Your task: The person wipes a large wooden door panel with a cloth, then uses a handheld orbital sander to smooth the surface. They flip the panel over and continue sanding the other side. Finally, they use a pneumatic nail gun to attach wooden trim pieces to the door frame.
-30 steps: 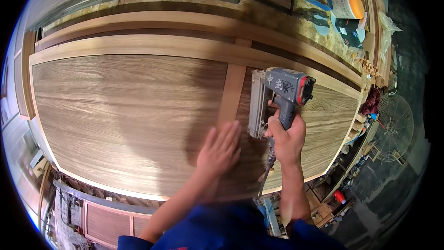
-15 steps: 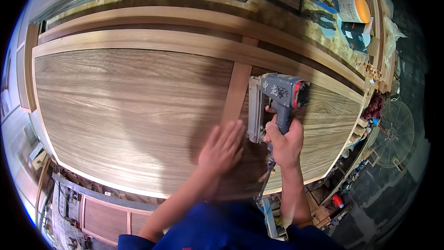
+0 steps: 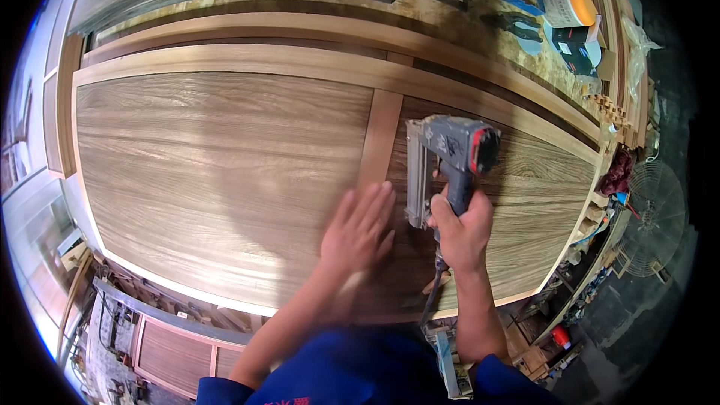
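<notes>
So L hand [image 3: 360, 229] lies spread flat, steadying wood strip [image 3: 379, 142] beside R hand [image 3: 461, 229], fist round nail gun [image 3: 450, 157].

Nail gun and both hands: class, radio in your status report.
Right hand gripping nail gun, nose on door panel. Left hand flat beside the divider strip. Nothing in the way.

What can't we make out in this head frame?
- Nail gun nose tip: head view, hidden behind its own magazine.
- Left hand fingers: motion blur; contact with the wood panel unclear.
- Hose below right hand: runs out of sight behind the blue sleeves.
- Clutter beside the white tub: too small.
</notes>
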`<state>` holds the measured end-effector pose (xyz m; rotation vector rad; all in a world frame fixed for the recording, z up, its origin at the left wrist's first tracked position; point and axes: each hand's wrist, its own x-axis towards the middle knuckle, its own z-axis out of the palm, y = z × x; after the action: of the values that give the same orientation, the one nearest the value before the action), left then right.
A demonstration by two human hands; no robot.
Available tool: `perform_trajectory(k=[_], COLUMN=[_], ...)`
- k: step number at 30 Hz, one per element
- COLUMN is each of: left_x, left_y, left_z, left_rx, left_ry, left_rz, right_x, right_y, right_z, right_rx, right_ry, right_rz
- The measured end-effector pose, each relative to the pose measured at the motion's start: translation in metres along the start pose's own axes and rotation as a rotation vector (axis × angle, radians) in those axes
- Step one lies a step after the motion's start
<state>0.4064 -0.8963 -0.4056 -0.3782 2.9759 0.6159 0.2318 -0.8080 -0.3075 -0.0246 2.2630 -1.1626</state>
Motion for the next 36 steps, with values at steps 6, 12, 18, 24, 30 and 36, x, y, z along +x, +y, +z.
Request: perform_trajectory(k=[6, 12, 18, 24, 30, 36], left_x=[0.004, 0.000, -0.080, -0.087, -0.005, 0.066], left_y=[0.006, 0.050, 0.242, 0.244, 0.402, 0.479], left_z=[-0.003, -0.002, 0.036, 0.087, 0.075, 0.101], left_rx=[-0.062, -0.035, -0.070, -0.399, -0.663, -1.033], left_ry=[0.033, 0.192, -0.157, -0.171, -0.192, -0.239], left_rz=[-0.018, -0.024, 0.007, -0.281, -0.511, -0.291], right_x=[-0.077, -0.180, -0.270, -0.343, -0.383, -0.389], right_y=[0.022, 0.139, 0.259, 0.395, 0.460, 0.492], right_z=[-0.079, -0.205, -0.343, -0.474, -0.578, -0.616], right_rx=[0.031, -0.382, -0.207, -0.294, -0.006, 0.052], right_ry=[-0.124, -0.110, 0.043, 0.284, 0.492, 0.522], right_rz=[0.180, 0.006, 0.017, 0.137, 0.374, 0.300])
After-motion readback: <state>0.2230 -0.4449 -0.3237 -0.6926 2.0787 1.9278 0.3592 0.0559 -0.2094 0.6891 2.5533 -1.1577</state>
